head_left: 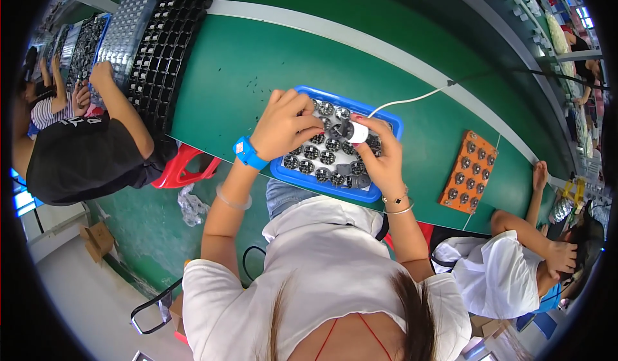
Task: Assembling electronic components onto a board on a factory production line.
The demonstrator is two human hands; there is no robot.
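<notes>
In my right hand is a short white cylindrical device, gripped between thumb and fingers over the tray. A dark round part sits at its left end. My left hand, with a blue band on its wrist, is closed, thumb and fingertips together just left of that dark part. Whatever those fingertips hold is too small or hidden to name. Beneath both hands lies a blue tray with a white insert, filled with several round black-and-silver parts. Some solid dark pieces lie in its near right corner.
From the device a white cable runs far right across the green table. An orange board with several round parts lies right. Black compartment trays stand left. Co-workers sit on both sides; red stools are below the table edge.
</notes>
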